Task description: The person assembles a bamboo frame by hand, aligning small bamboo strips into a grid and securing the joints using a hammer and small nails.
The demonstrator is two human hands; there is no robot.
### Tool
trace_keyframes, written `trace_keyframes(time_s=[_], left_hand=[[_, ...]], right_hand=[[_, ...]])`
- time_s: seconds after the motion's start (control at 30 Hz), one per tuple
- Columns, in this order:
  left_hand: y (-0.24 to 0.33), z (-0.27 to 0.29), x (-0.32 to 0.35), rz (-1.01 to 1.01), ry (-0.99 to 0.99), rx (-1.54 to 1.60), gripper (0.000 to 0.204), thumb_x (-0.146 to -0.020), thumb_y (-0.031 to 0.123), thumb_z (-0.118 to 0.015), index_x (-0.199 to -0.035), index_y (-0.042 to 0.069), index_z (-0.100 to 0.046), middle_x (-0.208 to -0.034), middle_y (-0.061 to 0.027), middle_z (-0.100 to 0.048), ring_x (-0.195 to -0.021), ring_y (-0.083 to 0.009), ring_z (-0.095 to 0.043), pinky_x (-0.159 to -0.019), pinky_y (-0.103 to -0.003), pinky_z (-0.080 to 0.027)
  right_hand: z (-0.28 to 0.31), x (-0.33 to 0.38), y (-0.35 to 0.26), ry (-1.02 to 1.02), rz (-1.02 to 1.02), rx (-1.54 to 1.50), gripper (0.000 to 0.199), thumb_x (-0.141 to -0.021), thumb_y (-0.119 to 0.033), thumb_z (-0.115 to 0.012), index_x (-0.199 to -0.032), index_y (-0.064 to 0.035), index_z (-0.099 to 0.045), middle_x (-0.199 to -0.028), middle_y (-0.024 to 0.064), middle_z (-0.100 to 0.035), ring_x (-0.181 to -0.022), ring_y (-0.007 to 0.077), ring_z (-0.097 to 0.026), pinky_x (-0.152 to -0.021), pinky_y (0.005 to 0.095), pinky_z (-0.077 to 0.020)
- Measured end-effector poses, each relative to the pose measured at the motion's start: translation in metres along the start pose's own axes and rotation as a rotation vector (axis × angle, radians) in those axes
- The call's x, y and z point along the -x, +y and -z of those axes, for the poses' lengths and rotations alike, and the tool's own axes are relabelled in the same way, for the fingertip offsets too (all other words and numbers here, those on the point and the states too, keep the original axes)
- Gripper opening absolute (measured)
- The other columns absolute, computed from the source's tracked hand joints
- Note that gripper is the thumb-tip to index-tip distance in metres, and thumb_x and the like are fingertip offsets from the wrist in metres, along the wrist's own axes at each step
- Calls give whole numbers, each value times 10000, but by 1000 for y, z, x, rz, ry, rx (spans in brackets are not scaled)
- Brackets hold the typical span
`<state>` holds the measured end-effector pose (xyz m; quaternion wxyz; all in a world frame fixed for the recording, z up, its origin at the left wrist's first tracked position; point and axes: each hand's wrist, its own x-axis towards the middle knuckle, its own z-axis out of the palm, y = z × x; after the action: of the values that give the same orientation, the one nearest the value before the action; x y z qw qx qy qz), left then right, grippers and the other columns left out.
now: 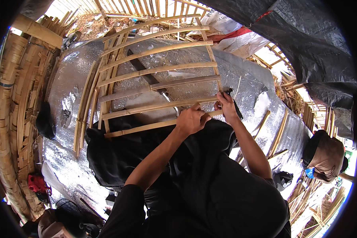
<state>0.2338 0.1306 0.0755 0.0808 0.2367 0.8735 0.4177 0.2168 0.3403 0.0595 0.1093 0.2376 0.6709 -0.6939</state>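
Note:
A ladder-like bamboo frame (156, 69), made of several cross slats on two side strips, lies in front of me with its near edge over my lap. My left hand (191, 119) is closed around the nearest bamboo slat (142, 129). At that slat's right end, my right hand (227, 108) pinches the corner where slat and side strip meet; its fingers partly hide the joint. A long dark blade (142, 68) shows beneath the frame, with a curved pale metal part (173, 102) at its near end. Just beyond my right hand lies a slim black object (238, 110).
Silvery sheeting (67, 135) covers the ground. Loose bamboo strips (85, 107) lie left of the frame, others (279, 133) at right. A woven bamboo wall (18, 119) bounds the left, and a black tarpaulin (313, 43) hangs upper right. A brown-and-black bundle (326, 156) sits far right.

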Motion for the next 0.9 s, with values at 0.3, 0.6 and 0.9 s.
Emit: trace_keyframes(time_s=[0.3, 0.6, 0.9], left_hand=[[4, -8, 8, -15, 15, 17, 157, -841, 344, -759, -868, 190, -775, -922, -78, -641, -747, -326, -695, -668, -448, -571], [-4, -9, 2, 28, 54, -46, 207, -853, 373, -750, -843, 167, -761, -926, -64, -636, -722, -331, -694, -640, -450, -573], [0, -14, 11, -20, 46, -62, 243, -838, 358, -759, -867, 118, -744, -923, -89, -642, -723, -344, -697, -635, -457, -576]], right_hand=[[-14, 9, -1, 33, -56, -6, 364, -1027, -395, -562, -1074, -34, -553, -761, 98, -631, -557, 201, -645, -562, 324, -538], [-8, 2, 9, 9, -19, 130, 438, -1031, -447, -535, -1047, -12, -584, -729, 97, -636, -578, 177, -632, -552, 339, -546], [-8, 0, 24, 66, 86, 242, 491, -1032, -481, -511, -1006, -2, -618, -684, 82, -624, -612, 176, -634, -569, 352, -520]])
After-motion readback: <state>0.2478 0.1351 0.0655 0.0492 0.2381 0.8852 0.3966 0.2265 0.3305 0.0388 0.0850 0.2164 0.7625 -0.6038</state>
